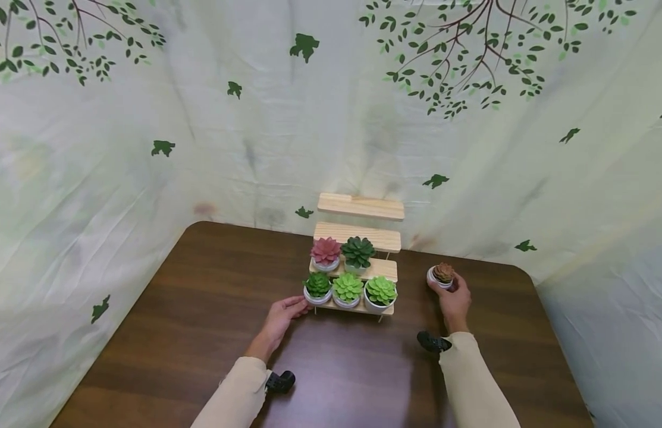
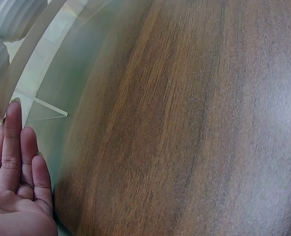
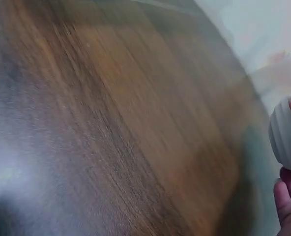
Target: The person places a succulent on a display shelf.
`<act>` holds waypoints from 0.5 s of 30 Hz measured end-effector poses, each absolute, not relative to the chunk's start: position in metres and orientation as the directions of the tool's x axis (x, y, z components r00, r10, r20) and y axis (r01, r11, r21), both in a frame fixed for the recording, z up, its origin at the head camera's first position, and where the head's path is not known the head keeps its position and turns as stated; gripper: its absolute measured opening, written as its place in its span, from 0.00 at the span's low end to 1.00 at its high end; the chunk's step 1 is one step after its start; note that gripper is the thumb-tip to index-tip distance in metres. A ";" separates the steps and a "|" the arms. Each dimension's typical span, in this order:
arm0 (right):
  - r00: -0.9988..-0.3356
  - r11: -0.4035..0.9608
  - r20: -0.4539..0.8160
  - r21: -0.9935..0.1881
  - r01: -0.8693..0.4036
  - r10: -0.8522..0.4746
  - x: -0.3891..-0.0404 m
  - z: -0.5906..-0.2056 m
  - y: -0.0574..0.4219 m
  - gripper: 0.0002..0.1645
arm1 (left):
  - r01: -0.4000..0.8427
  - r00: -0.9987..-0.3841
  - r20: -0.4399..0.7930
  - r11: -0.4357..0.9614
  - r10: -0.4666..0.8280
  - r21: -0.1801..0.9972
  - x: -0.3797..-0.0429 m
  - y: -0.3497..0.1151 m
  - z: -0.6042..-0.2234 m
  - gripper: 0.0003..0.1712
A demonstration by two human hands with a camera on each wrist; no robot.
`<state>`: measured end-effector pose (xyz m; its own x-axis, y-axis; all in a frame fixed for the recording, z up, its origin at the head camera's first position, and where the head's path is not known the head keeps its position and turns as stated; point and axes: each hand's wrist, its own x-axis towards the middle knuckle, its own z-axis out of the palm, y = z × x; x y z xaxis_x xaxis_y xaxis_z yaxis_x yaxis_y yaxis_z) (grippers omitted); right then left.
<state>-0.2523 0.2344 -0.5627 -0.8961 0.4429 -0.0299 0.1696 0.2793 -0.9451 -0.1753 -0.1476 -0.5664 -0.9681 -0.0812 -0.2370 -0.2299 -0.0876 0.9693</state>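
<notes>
My right hand grips a small white pot holding a brown succulent, off to the right of a tiered wooden stand. In the right wrist view the thumb lies on the ribbed pot with fingertips below it. At the stand's lower left corner, the straight fingers of my left hand touch the edge of the lowest shelf. That shelf bears a dark green succulent and two light green ones. Above them stand a red succulent and another dark green one.
Two upper wooden shelves rise behind the plants. The brown table reaches back to a pale curtain printed with leaves. Clear supports show under the stand in the left wrist view. Black straps sit at both wrists.
</notes>
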 end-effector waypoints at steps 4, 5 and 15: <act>-0.905 0.278 -0.013 -0.950 0.144 0.425 -0.246 -0.549 0.229 0.41 | -0.229 -0.969 -0.234 -0.070 -0.078 0.971 -0.174 -0.149 -0.566 0.17; -0.905 0.268 -0.009 -0.954 0.136 0.426 -0.245 -0.545 0.227 0.40 | -0.227 -0.970 -0.232 -0.066 -0.079 0.972 -0.174 -0.150 -0.566 0.17; -0.939 0.169 0.065 -0.986 -0.008 0.337 -0.237 -0.508 0.215 0.40 | -0.227 -0.970 -0.232 -0.077 -0.069 0.971 -0.178 -0.147 -0.570 0.17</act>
<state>-0.2372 0.2145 -0.5075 -0.9394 0.3365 0.0653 -0.0080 0.1687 -0.9856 -0.1785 -0.1473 -0.5702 -0.9702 -0.0691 -0.2323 -0.2270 -0.0766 0.9709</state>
